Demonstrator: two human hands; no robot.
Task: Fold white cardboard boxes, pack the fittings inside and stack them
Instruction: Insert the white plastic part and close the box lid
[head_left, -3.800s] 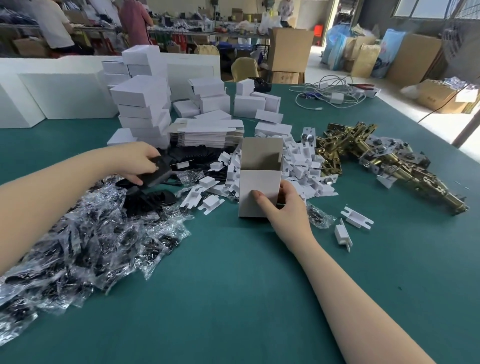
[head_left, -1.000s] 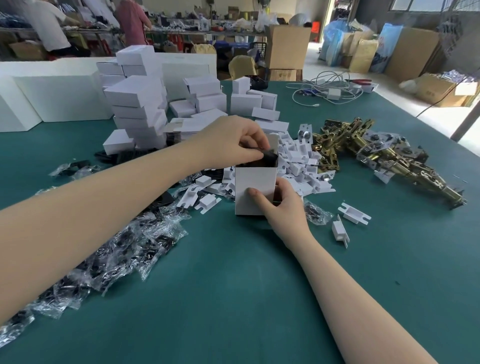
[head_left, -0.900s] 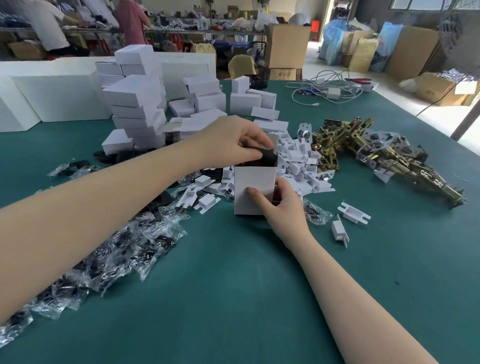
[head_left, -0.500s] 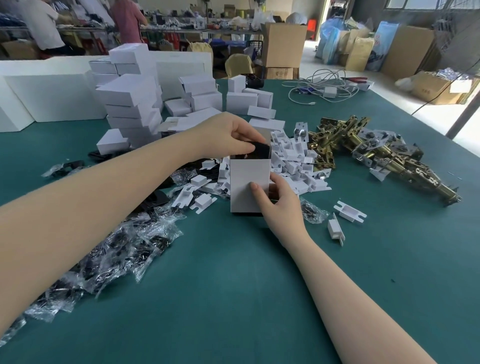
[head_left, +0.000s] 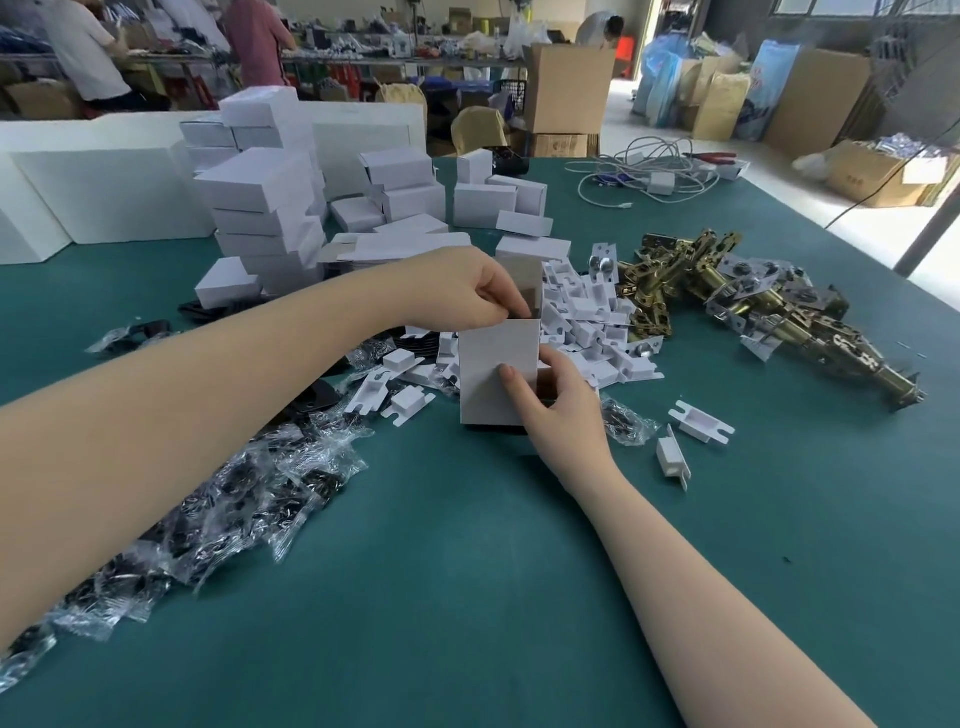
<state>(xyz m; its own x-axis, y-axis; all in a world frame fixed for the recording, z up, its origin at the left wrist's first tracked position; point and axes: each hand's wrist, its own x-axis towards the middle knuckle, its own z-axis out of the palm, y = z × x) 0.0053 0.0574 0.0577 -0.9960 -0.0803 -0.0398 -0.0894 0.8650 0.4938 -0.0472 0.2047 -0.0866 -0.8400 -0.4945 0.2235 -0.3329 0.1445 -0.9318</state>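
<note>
I have one open box standing upright on the counter. My right hand steadies it, grip wrapped round its near right edge, thumb on the front face. My left hand sits at the box mouth, grip pinched on a dark fitting going in. Behind the box, a stack of closed boxes shows many done. Left of the box lie bagged fittings; right of it, white inserts and brass latches, all still unpacked. This box still needs closing and stacking.
</note>
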